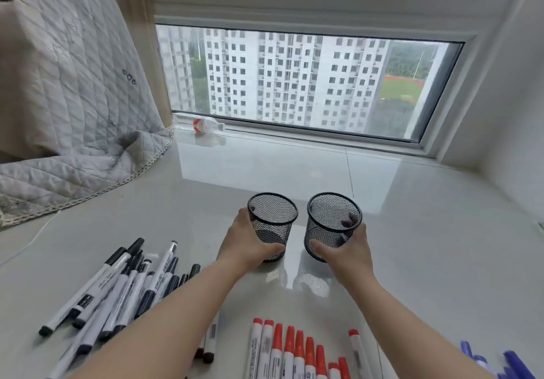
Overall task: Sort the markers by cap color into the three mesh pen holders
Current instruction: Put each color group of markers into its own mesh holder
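Two black mesh pen holders stand side by side on the glossy white sill. My left hand (250, 243) grips the left holder (272, 214) around its lower wall. My right hand (343, 249) grips the right holder (334, 216), which tilts slightly toward me. Both holders look empty. A pile of black-capped markers (117, 284) lies at the near left. A row of red-capped markers (291, 352) lies at the near middle. Blue-capped markers (500, 364) show at the bottom right corner. Only two holders are in view.
A quilted grey blanket (67, 113) drapes over the left side of the sill. A small plastic bottle (206, 125) lies by the window frame (294, 134) at the back. The white wall (506, 131) bounds the sill on the right.
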